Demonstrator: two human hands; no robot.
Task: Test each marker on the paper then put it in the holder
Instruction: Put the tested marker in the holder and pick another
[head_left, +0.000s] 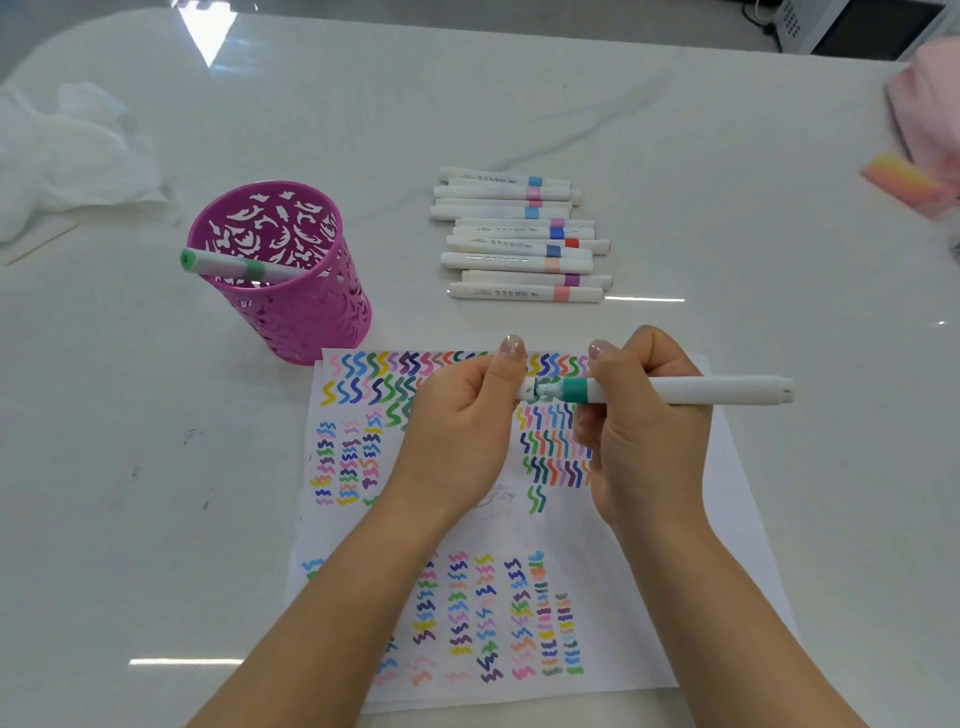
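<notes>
Head view, right hand (641, 436) gripping teal-banded marker (685, 391) over paper (727, 499), left hand (460, 421) pinching its cap (525, 389), pink holder (311, 317) at ten o'clock, markers (519, 239) at twelve

The left hand (467, 415) hides most of the cap (525, 391) it grips, and the tip of the marker (701, 391) beside it is a blur. Both forearms cover much of the paper (727, 519). Print on the spare markers (519, 262) is too small to read. A pink cloth (930, 114) runs off the right edge.
</notes>
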